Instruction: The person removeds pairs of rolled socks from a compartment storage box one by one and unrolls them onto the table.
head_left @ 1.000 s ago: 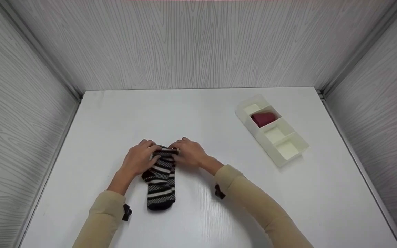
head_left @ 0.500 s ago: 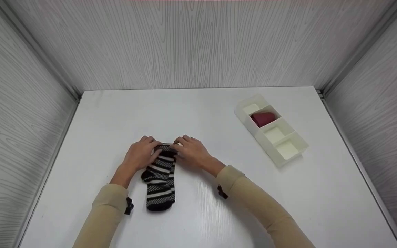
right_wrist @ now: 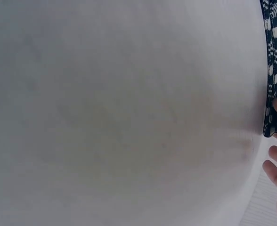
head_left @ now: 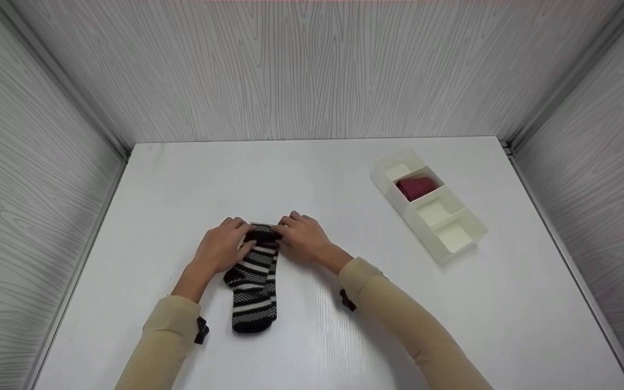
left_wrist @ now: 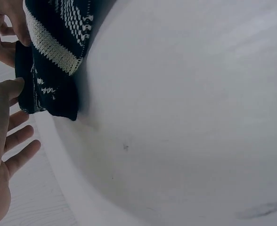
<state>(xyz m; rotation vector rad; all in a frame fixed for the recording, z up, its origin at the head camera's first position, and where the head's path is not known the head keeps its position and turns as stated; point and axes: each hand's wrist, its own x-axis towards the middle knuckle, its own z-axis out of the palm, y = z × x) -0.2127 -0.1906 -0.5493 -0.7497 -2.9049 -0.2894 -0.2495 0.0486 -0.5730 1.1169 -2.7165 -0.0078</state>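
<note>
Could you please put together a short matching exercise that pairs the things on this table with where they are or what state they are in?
Column one:
1. striped sock
2. dark red roll
3. white organiser tray
4. left hand

Column two:
a. stands near the table's far right side
b. lies flat on the table, its far end between both hands
c. sits in the tray's second compartment from the far end
d. grips the sock's far end, opposite the right hand

Pairs: 1-b, 2-c, 3-a, 4-d
</note>
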